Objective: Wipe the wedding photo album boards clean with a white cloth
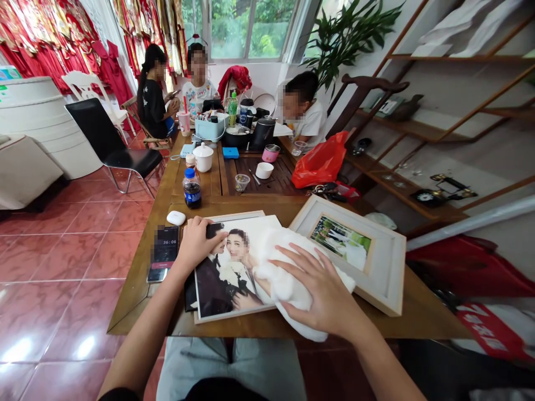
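My left hand (196, 242) rests on the top left corner of a large wedding photograph (225, 273), its fingers spread over the dark edge. My right hand (321, 292) presses down on a crumpled white cloth (288, 284) lying across the photograph's right side. Just right of the cloth, a white wooden picture frame (351, 250) with a smaller photo lies tilted, touching the cloth. Left of my left hand lies a phone (166, 247) showing a timer reading 36:06, on top of another dark phone (156, 274).
On the wooden table (137, 301) stand a cola bottle (192, 189), white earbuds case (176, 218), white teapot (204, 157), and tea things. Keys and a red plastic bag (320, 161) lie at right. Several people sit at the far end. A black chair (112, 139) stands left; wooden shelves rise right.
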`<state>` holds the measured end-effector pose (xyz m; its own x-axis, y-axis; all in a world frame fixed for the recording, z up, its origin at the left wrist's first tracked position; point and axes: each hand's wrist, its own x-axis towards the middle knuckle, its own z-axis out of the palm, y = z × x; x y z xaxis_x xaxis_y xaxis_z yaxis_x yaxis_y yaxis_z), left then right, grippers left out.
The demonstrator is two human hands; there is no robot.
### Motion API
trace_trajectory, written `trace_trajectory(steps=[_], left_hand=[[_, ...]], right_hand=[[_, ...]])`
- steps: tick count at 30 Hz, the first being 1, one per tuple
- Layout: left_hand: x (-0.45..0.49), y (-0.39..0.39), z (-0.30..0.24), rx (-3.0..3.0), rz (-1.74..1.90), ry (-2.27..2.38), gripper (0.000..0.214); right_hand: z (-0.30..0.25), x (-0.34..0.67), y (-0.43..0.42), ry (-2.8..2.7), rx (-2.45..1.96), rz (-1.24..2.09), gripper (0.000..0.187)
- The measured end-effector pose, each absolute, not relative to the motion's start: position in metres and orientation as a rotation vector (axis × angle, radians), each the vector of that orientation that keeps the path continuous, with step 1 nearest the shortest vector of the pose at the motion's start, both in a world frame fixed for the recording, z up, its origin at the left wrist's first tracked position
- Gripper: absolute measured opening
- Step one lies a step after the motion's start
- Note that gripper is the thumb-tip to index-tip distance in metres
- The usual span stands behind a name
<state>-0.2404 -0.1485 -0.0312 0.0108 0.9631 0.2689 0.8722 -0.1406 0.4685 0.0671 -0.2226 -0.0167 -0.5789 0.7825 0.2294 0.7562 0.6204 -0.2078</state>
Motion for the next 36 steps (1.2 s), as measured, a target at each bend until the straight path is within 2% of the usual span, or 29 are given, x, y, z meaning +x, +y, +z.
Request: trace_trajectory(steps=[8, 16, 24, 29, 33, 36], left_hand=[[-0.240, -0.150, -0.030, 2.099, 0.807, 1.939, 0.040], [-0.241, -0.150, -0.031, 2.064, 0.855, 1.899, 0.034], [-0.241, -0.146, -0.038, 2.085, 0.880, 1.903, 0.037], [-0.243, -0.145, -0.038, 2.092, 0.862, 1.900, 0.041], [-0.242, -0.145, -0.039, 2.089, 0.874, 1.912, 0.038], [-0.242, -0.146, -0.038, 2.084, 0.875, 1.934, 0.037]], right_hand=[[0.002, -0.010, -0.239, -2.697, -1.025, 0.425, 0.079], [-0.003, -0.053, -0.252, -2.686, -0.913, 0.584, 0.081], [-0.009, -0.008, -0.243, -2.632, -1.142, 0.347, 0.076], [-0.015, 0.034, -0.234, -2.485, -1.318, 0.102, 0.066], [-0.017, 0.042, -0.233, -2.426, -1.365, 0.030, 0.060], [-0.015, 0.029, -0.235, -2.433, -1.339, 0.045, 0.062]])
